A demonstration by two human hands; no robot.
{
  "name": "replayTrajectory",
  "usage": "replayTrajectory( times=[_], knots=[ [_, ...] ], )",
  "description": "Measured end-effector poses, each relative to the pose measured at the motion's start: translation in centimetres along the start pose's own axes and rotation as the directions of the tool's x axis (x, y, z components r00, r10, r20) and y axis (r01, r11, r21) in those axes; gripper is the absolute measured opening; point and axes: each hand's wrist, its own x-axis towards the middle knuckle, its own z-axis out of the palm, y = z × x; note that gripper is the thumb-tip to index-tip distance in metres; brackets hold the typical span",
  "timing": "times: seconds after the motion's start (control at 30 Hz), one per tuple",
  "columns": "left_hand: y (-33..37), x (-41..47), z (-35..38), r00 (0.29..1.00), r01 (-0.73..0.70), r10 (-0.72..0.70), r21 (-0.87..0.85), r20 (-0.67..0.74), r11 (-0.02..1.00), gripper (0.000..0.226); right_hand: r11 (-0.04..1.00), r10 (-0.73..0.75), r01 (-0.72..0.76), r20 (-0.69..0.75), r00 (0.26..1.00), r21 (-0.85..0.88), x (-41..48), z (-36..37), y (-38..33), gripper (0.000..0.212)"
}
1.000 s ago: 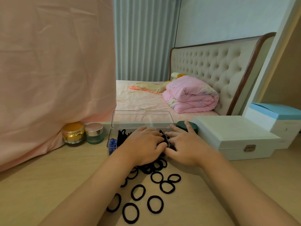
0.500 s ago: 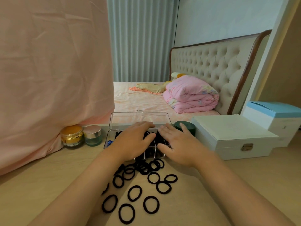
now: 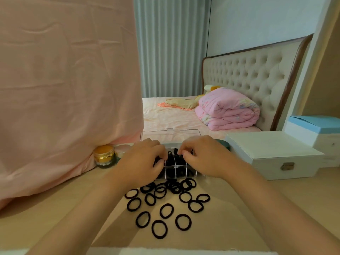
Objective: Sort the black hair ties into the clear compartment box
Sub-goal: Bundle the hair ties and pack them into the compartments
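A clear compartment box [image 3: 175, 169] stands on the wooden table with its lid [image 3: 170, 135] open and upright behind it. Black hair ties [image 3: 173, 160] fill its middle compartments. My left hand [image 3: 140, 162] rests over the box's left part, fingers curled down into it. My right hand [image 3: 206, 157] hovers over the right part, thumb and fingertips pinched near the ties; whether they grip one I cannot tell. Several loose black hair ties [image 3: 166, 210] lie scattered on the table in front of the box.
A gold-lidded jar [image 3: 104, 156] and a second jar [image 3: 122, 149] stand left of the box under a hanging pink cloth [image 3: 64, 89]. A white latched case [image 3: 276, 155] sits to the right, a blue-topped box [image 3: 316, 129] behind it. A bed lies beyond.
Both hands have moved from the box's front edge further back over its compartments, and the fingers have curled. The view has shifted, showing more loose ties on the table.
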Motion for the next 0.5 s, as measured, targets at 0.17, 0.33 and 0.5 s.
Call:
replayTrajectory(
  times=[0.17,0.33,0.5],
  knots=[
    [-0.1,-4.1,-0.8,0.892,0.145,-0.158,0.062,0.424,0.987,0.045,0.993,0.061,-0.018,0.372,0.926,-0.119,-1.7,1.6,-1.5,0.038],
    [0.0,-6.0,1.1,0.774,0.200,-0.206,0.076,0.598,0.977,0.104,0.974,0.070,0.018,0.377,0.924,-0.225,-3.4,5.3,-2.1,0.065],
    [0.1,-5.8,2.6,0.878,0.184,-0.140,-0.053,0.459,0.982,0.071,0.983,0.042,0.024,0.351,0.935,-0.183,-3.7,6.1,-2.1,0.053]
  ],
)
